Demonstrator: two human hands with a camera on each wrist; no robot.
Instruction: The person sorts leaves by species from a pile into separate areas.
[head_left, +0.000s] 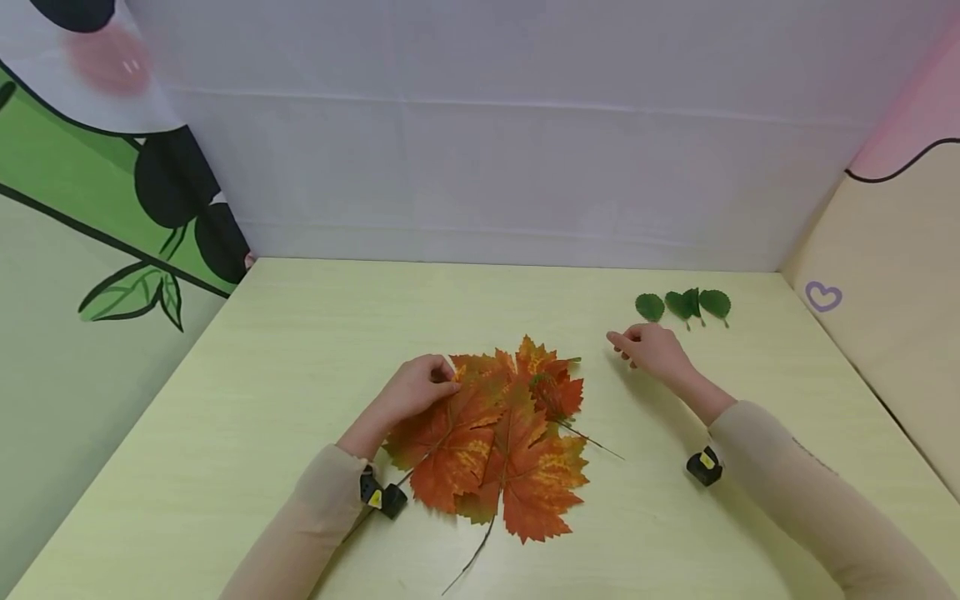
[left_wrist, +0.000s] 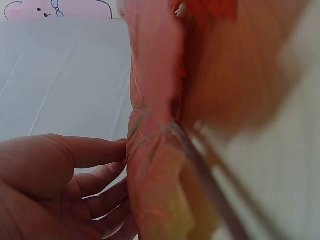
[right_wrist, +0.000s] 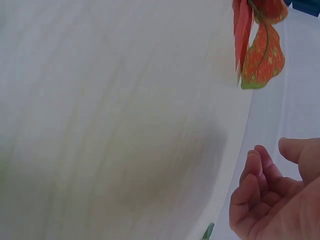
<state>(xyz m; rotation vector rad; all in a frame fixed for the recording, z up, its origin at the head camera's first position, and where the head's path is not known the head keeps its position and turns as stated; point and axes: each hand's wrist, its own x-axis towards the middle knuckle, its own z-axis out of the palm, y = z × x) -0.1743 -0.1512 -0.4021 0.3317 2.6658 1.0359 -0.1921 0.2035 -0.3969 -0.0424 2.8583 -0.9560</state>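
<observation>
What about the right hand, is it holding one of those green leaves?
No, the right hand is empty, and the green leaves lie on the table just beyond it.

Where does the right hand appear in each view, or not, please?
Head: the right hand is right of centre, below the green leaves.
Left wrist: not in it.
Right wrist: lower right corner.
Shared landmark: orange maple leaves, central in head, large in left wrist, top right in right wrist.
</observation>
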